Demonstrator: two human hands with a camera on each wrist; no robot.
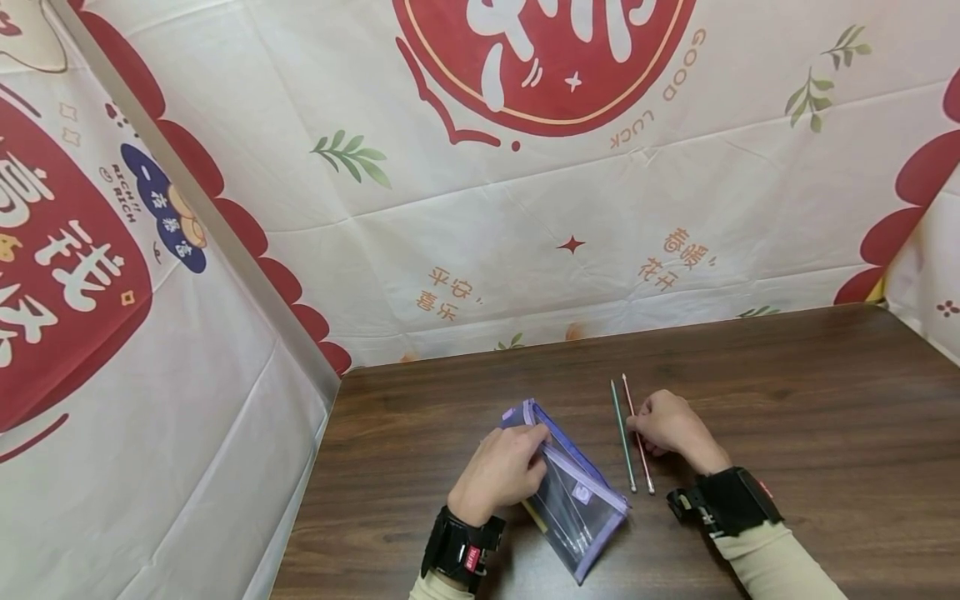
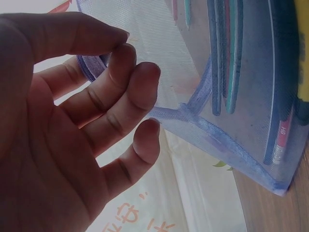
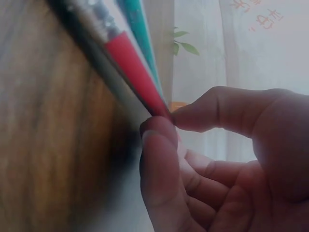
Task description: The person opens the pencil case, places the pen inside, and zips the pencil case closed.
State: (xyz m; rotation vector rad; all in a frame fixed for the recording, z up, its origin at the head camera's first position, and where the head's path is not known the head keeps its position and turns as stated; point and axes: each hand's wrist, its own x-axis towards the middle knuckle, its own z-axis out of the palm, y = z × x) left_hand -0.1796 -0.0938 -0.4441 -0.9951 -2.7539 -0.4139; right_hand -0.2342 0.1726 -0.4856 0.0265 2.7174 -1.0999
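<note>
A translucent mesh pencil case (image 1: 597, 533) with purple trim lies slanted on the table. My left hand (image 1: 498, 471) pinches its upper edge between thumb and fingers. Through the mesh, the left wrist view shows several pencils (image 2: 233, 58) and a yellow item (image 2: 303, 53) inside. To the right of the case, my right hand (image 1: 675, 429) pinches a red pencil (image 1: 643, 460) near its middle; the right wrist view shows its red shaft (image 3: 133, 65) between thumb and index finger. Beside it lies a green pencil (image 1: 623, 435), roughly parallel and apart from the fingers.
The brown wooden table (image 1: 825, 417) extends to both sides of the hands. A white printed cloth (image 1: 480, 217) hangs behind its far edge, and another printed cloth panel (image 1: 210, 417) stands along the left side.
</note>
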